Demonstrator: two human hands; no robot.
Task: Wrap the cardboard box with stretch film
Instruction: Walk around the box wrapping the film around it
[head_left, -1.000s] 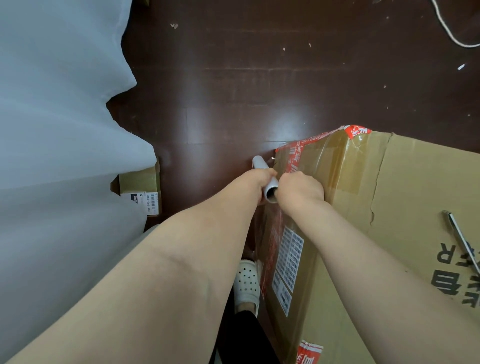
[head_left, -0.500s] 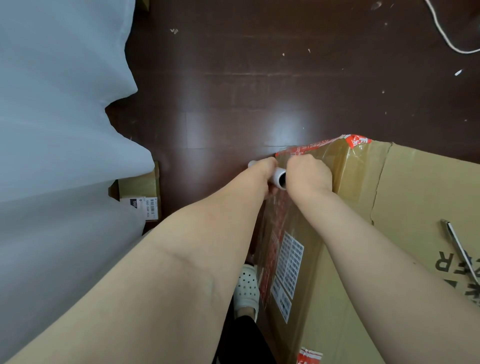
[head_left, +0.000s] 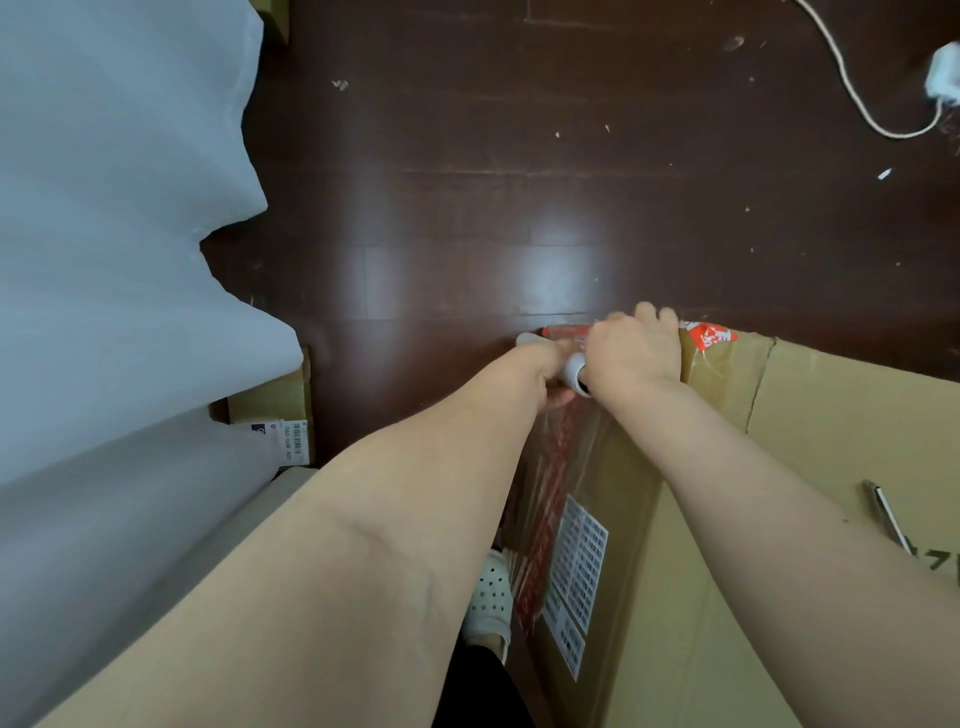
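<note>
Mid-wrap, by the look of it: taking the stretch film roll (head_left: 573, 370) round the far left corner of the cardboard box (head_left: 831, 441). Left hand (head_left: 545, 371) closed around the roll, just off the box's left face, already covered in clear film (head_left: 558, 467) over red tape and labels. Right hand (head_left: 631, 348) on the top corner, touching the roll's near end, fingers curled over the far edge; no telling of any film pinned beneath. Next, probably: keep tension, swing the roll along the far side, hold the corner down against slipping.
</note>
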